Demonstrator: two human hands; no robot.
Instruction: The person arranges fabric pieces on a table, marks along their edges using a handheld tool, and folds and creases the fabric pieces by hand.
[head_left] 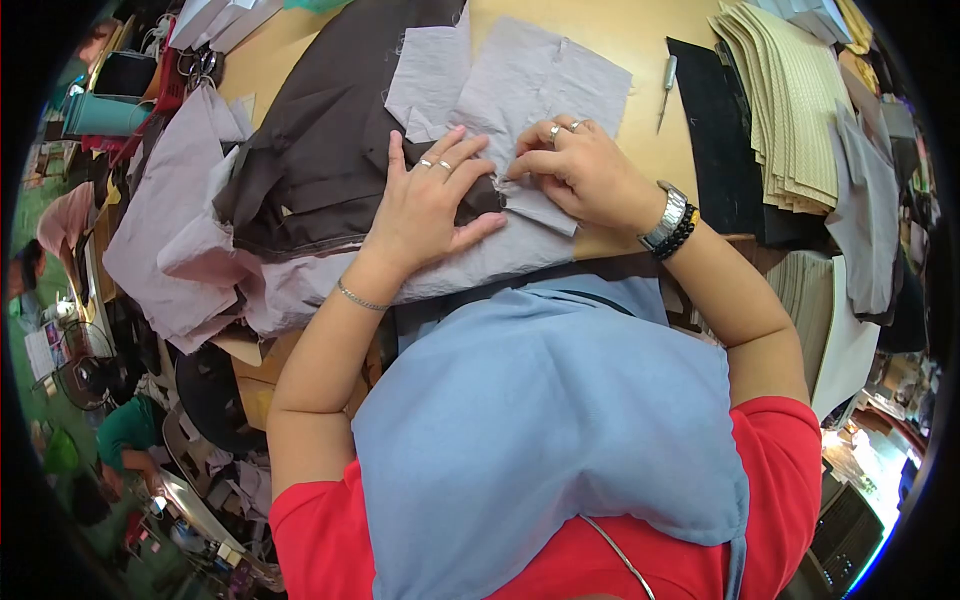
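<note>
My left hand lies with fingers spread on dark brown fabric, pressing it against the table. Its thumb points toward a seam where the dark fabric meets light grey fabric. Just right of that seam, my right hand is closed in a pinch at the edge of the light grey fabric. Loose pale threads show near its fingertips; whether a thread is also between them, I cannot tell. A thin pointed tool with a pale handle lies on the table beyond my right hand.
Black material and a thick stack of cream patterned sheets lie at right. Grey cloth hangs over the right side. More light grey fabric drapes off the left edge. Scissors sit at the back left. A person in green is at lower left.
</note>
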